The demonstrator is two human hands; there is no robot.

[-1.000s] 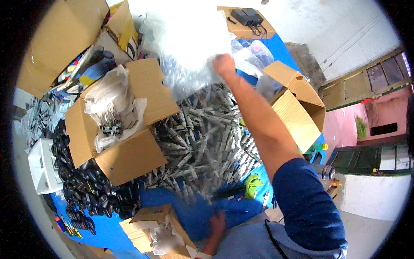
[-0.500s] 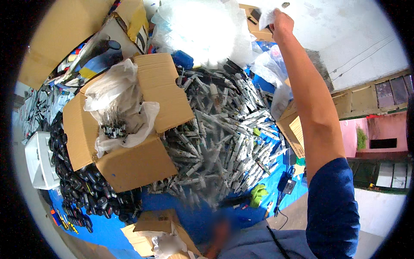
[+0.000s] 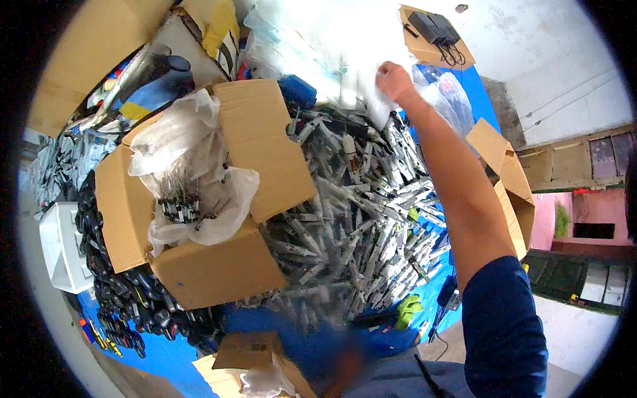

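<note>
A blue table (image 3: 166, 358) carries a heap of slim grey-and-white parts (image 3: 368, 225), with an open cardboard box (image 3: 219, 268) just left of it. Beyond the heap, at the far side, lies white plastic (image 3: 318, 40), its right part gripped in the right hand (image 3: 396, 82). The left hand (image 3: 348, 363), near side, is blurred; I can't tell its grip. A green cloth (image 3: 408, 310) lies right.

I work in what looks like a small workshop; slim pale parts (image 3: 371, 229) and black pieces (image 3: 142, 298) heap my blue desk (image 3: 159, 348); cardboard boxes (image 3: 222, 270) stand open.
</note>
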